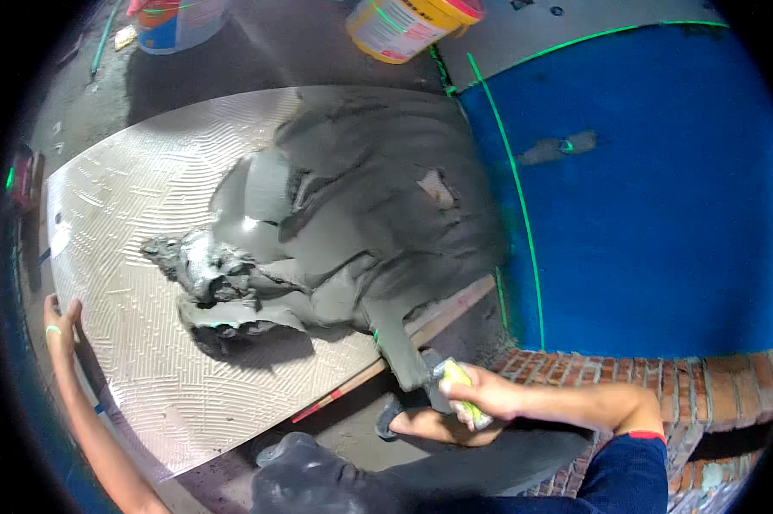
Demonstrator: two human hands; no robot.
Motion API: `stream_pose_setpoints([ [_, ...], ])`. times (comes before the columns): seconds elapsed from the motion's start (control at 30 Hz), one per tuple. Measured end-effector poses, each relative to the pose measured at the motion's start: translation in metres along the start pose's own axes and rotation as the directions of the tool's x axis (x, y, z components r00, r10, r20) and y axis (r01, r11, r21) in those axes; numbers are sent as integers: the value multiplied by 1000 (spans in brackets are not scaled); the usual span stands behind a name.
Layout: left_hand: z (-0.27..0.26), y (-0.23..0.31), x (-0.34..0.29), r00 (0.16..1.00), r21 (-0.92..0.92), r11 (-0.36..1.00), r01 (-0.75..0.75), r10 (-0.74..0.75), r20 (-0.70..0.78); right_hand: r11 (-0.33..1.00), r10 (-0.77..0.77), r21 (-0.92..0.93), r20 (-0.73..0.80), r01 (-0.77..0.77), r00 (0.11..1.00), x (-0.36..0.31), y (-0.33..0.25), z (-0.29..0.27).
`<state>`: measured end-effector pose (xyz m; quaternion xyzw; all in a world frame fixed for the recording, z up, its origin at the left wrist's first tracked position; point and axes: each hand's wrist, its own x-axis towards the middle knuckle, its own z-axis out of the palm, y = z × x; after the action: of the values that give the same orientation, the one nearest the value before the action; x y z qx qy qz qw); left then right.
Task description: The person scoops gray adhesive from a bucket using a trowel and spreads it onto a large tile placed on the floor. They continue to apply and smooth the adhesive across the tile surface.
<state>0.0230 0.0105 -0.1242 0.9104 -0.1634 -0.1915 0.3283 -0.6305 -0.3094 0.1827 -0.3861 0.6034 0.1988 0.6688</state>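
Note:
A large pale tile or slab (121,291) lies with its ribbed face up. Wet grey mortar (386,206) coats its right side, and a rough lump of mortar (202,261) sits near the middle. At the slab's left edge, my left hand (61,330) grips the rim, thumb and fingers apart around it. My right hand (489,396) is closed around the yellow-green handle of a trowel (400,351). Mortar covers its blade, which reaches over the slab's near edge; whether it presses on the mortar there I cannot tell. The fingers are partly hidden behind the handle.
Beyond the slab stand a white, blue and orange bucket (176,26) and a yellow bucket (403,30). A blue-coated surface (643,197) crossed by green laser lines fills the right. Brickwork (729,385) borders it nearby. A wooden strip (343,392) runs under the slab's near edge.

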Motion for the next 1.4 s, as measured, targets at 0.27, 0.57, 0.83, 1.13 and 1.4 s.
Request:
stream_pose_setpoints([
  [0.27,-2,75,-24,999,8,1000,25,-26,41,822,-150,-536,120,191,981,-15,-37,49],
  [0.57,-2,50,-16,1000,-43,999,23,-22,18,-112,-749,-991,130,69,650,87,-94,4],
  [0.83,22,64,-21,997,-186,980,65,-55,61,832,-301,-535,-210,148,930,57,-87,-71],
  [1.13,15,77,-38,983,-184,967,178,-183,-12,699,-451,-574,110,427,886,36,-150,40],
  [1.4,-20,150,-62,940,1,940,341,-341,2,179,-671,-983,-92,41,735,100,-174,-12],
])
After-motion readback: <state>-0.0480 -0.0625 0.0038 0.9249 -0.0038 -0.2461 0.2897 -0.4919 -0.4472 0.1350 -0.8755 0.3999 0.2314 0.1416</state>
